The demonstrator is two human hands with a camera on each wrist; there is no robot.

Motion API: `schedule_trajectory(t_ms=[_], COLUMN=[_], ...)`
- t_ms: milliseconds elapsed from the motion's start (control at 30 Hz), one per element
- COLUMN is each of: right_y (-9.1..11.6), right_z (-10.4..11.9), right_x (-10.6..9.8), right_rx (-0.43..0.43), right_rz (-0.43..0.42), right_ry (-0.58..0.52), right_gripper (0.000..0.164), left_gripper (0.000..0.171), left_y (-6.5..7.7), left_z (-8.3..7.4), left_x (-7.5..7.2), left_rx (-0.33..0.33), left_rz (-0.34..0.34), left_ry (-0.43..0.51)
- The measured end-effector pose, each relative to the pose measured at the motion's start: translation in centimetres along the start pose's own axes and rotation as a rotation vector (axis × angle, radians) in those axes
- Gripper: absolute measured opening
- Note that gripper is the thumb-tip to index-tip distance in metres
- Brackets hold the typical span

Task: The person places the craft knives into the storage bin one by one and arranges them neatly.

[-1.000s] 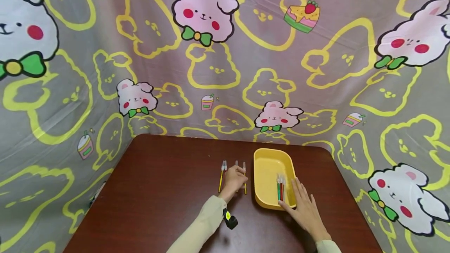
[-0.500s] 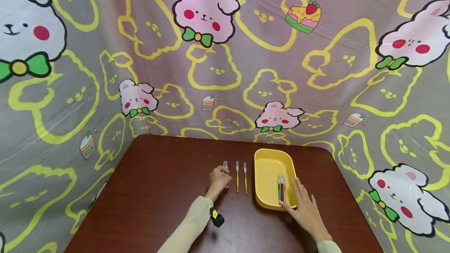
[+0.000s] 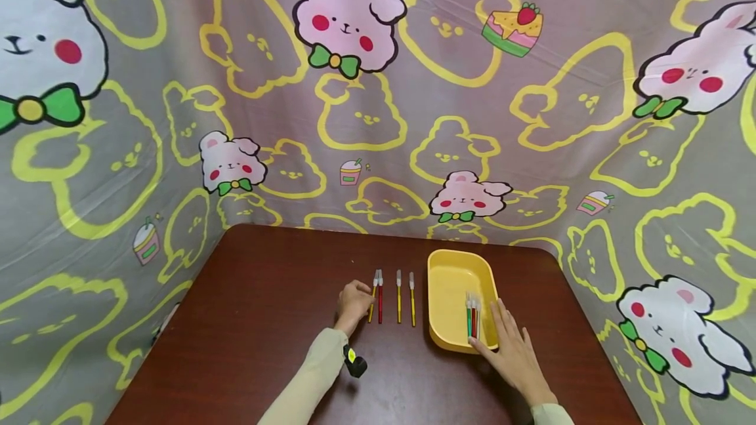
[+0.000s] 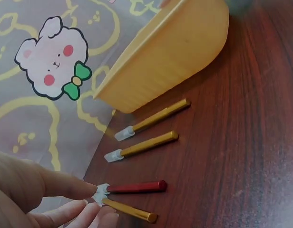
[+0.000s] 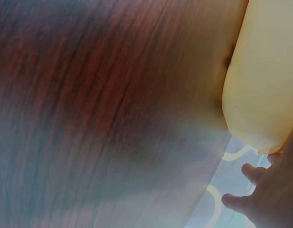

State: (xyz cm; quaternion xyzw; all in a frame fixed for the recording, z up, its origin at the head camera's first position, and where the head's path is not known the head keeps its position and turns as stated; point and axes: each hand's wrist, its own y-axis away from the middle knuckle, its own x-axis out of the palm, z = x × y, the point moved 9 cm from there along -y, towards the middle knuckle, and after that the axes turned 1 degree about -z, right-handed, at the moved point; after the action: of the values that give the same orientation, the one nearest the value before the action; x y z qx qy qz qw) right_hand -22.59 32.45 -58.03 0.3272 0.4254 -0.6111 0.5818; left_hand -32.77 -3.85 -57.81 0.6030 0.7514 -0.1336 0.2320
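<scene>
In the head view my left hand point(image 3: 354, 303) is at the leftmost yellow craft knife point(image 3: 372, 305), a slim tool with a pale cap. The left wrist view shows its fingertips pinching around that cap, close against the cap of the red craft knife point(image 4: 137, 186) alongside. Two more yellow knives, a nearer one point(image 3: 398, 300) and one beside the tray point(image 3: 413, 303), lie roughly parallel to the right. My right hand point(image 3: 515, 353) rests with straight fingers along the right side of the yellow tray point(image 3: 444, 340), thumb at its front corner.
Inside the tray lie several capped knives point(image 3: 473, 320), green and red ones among them. All stands on a dark brown wooden table point(image 3: 266, 320). A rabbit-print curtain point(image 3: 366, 103) hangs behind and along both sides.
My left hand has moved left, from the two yellow knives near the tray to the leftmost pair, uncovering the red knife. My right hand has stayed by the tray.
</scene>
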Motion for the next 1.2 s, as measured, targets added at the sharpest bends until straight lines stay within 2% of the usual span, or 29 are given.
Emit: schedule_trajectory(t_ms=[233,467,733,1200], right_y=[0.0,0.1,0.1,0.1], right_z=[0.0,-0.1,0.0,-0.2], right_x=[-0.1,-0.2,-0.2,0.0], right_rx=[0.003,0.012,0.006,0.003], right_rz=[0.001,0.002,-0.003,-0.012], right_ry=[0.005,0.000,-0.005,-0.010], right_gripper=[0.101,0.101,0.101,0.101], left_gripper=[0.019,0.022,0.026,0.028], left_y=[-0.1,0.1,0.4,0.2], left_z=[0.4,0.2,0.7,0.7], left_x=[0.0,0.2,0.7,1.1], left_rx=[-0.019,0.027,0.018,0.026], left_rz=[-0.005,-0.038,-0.079,-0.100], left_ry=[0.011,0.023,0.040,-0.024])
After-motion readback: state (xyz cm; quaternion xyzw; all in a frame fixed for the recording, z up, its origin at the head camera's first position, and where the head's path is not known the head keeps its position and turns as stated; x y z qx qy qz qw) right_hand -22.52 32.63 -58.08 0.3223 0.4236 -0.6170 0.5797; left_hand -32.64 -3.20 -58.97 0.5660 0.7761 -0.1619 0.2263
